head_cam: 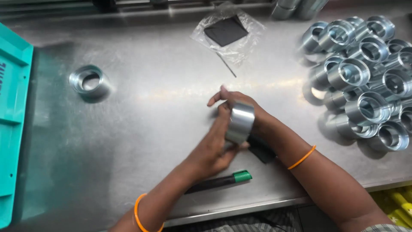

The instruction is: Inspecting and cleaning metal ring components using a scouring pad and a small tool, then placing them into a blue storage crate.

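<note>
Here, a shiny metal ring (240, 122) sits raised off the worktop (171, 111) between both hands, tilted on edge so its outer band faces the camera. The left hand (213, 148) closes its grip around the ring's lower side from below, fingers wrapped onto the rim. The right hand (240, 103) lies behind and above it, fingers loosely spread; whether that grip clasps the ring I cannot tell. Just under the grip lie a dark pad (261, 150) and a black marker with a green cap (221, 181). Far right of the grip, matching rings (365, 77) are heaped; far left, one single ring (89, 80) stands near a teal tray (13, 120). Beyond, a clear bag with a dark square (226, 32).
</note>
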